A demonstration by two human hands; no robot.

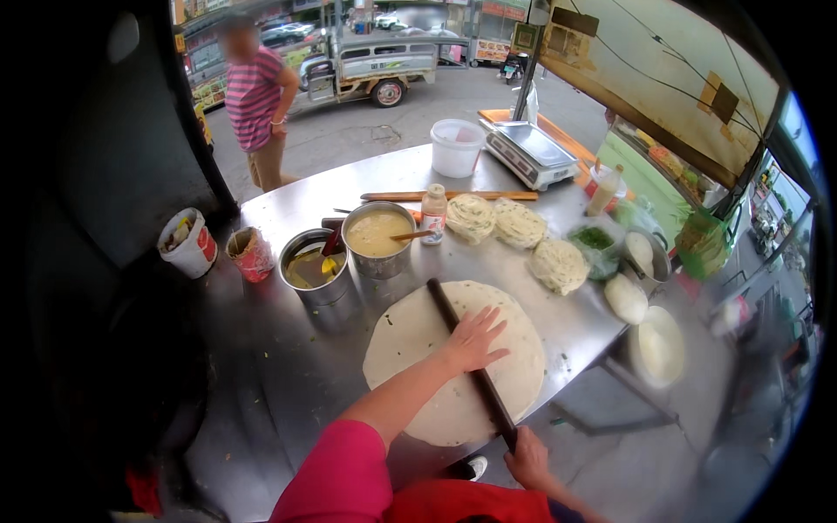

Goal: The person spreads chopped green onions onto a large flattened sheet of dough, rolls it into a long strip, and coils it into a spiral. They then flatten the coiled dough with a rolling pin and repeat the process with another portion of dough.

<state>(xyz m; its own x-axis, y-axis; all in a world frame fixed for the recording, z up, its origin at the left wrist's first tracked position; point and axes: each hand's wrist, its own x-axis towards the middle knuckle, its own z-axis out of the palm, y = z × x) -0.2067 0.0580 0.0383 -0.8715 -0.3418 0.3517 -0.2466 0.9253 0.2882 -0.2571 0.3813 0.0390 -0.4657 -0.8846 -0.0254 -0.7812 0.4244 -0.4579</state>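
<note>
A wide, thin round of dough (418, 372) flecked with green lies on the steel tabletop, its near edge close to the table's front edge. Across it slants a dark rolling pin (487, 392). My left hand (477, 340) lies palm down over the pin's middle, fingers spread beyond it. At the near end, my right hand (527, 457) is wrapped around the pin, just off the dough. Behind the dough stand a steel pot of pale yellow batter (374, 230) with a wooden handle in it and a steel pot of oil (314, 267) holding a red-handled utensil.
Three coiled dough pieces (559, 265) sit at the back right, near a bag of chopped greens (592, 240). A bottle (433, 214), a wooden stick (451, 195), a white bucket (456, 149) and a scale (533, 150) stand farther back. A person (258, 98) is beyond the table.
</note>
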